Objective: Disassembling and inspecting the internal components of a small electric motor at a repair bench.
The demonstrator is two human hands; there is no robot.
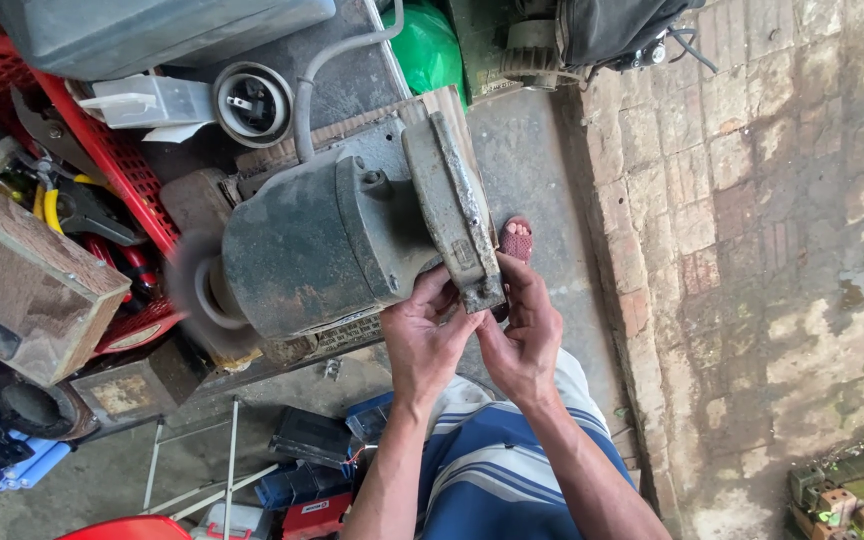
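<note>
Head view: both hands meet at the lower end of a rusty flat metal plate (455, 205) bolted to a grimy motor housing (317, 240). The plate's long axis runs up and away from the hands, slightly leftward; its bottom corner sits between the fingertips. Left hand (424, 335) is partly curled, thumb and fingers pinching near that corner; right hand (524, 335) is cupped against the plate's right edge, fingers up. Whether a small part lies between them, cannot tell. Both wrists equally near. Left of the hands a wire wheel (192, 285) blurs; a red crate (102, 160) of tools lies beyond.
</note>
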